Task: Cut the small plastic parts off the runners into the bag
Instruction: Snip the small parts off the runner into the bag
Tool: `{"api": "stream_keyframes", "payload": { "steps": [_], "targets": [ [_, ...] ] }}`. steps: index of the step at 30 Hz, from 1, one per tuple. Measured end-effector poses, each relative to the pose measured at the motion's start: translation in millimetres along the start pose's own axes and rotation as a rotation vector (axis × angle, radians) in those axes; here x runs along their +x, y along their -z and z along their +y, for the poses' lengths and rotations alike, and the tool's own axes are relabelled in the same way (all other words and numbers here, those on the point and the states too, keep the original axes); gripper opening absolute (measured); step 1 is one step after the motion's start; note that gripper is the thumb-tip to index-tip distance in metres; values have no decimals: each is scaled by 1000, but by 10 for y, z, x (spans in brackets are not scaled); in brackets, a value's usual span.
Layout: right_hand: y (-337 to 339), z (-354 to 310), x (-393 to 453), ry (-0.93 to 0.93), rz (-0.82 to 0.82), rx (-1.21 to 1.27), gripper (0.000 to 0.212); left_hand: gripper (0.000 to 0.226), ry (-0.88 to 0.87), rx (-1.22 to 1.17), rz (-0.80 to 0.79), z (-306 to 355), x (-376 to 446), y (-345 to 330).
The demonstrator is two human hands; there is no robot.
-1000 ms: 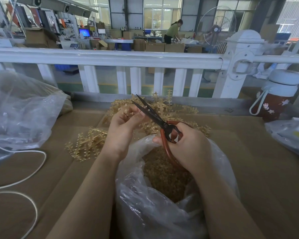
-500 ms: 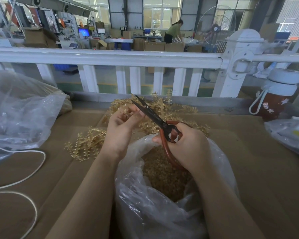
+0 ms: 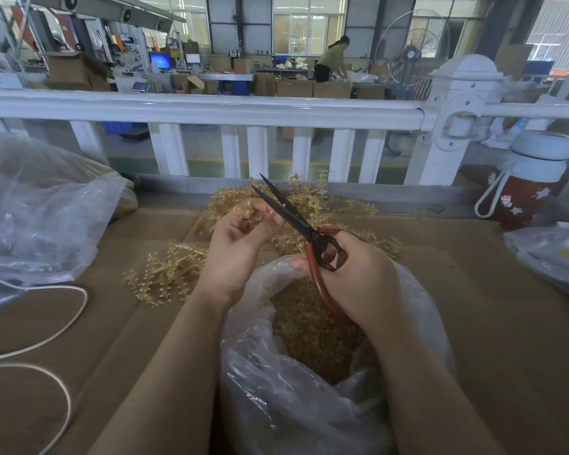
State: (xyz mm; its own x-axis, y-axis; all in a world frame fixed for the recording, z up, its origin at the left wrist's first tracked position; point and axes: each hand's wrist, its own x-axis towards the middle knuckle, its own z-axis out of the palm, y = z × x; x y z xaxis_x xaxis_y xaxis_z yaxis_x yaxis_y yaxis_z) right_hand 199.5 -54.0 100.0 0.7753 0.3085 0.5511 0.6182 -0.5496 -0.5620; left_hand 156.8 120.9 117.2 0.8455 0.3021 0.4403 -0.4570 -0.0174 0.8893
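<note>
My left hand (image 3: 235,244) pinches a small piece of tan plastic runner (image 3: 248,215) just above the mouth of a clear plastic bag (image 3: 309,389). My right hand (image 3: 358,277) grips red-handled scissors (image 3: 296,218), whose dark blades are slightly apart beside the runner. Loose cut tan parts (image 3: 309,330) fill the bottom of the bag. A heap of uncut runners (image 3: 329,205) lies behind my hands, and another pile of runners (image 3: 165,274) lies to the left.
The cardboard-covered table (image 3: 490,307) ends at a white railing (image 3: 211,110). On the left sits a large clear bag (image 3: 40,208) and a white cable (image 3: 46,323). At the right stand a red bottle with a white lid (image 3: 526,188) and another plastic bag (image 3: 552,254).
The scissor blades have closed a little beside the runner. Both hands stay in nearly the same place.
</note>
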Motion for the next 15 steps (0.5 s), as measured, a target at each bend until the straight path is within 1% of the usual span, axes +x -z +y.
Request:
{"api": "stream_keyframes", "payload": {
  "steps": [3,5,8,12,14,15],
  "targets": [
    [2,-8,-6,15,20,3,74,20,10,-12,8,-7,7,1],
    [1,-11,-7,24,30,0,72,25,10,-19,6,-13,6,2],
    [-4,-11,0,23,44,-3,71,24,17,-38,9,2,1,7],
    [-8,0,7,19,37,5,72,2,11,-60,1,15,3,8],
    [-12,12,8,20,21,3,71,14,8,-57,24,16,8,15],
    [-16,18,9,9,8,15,71,16,18,-56,39,14,15,24]
  ]
}}
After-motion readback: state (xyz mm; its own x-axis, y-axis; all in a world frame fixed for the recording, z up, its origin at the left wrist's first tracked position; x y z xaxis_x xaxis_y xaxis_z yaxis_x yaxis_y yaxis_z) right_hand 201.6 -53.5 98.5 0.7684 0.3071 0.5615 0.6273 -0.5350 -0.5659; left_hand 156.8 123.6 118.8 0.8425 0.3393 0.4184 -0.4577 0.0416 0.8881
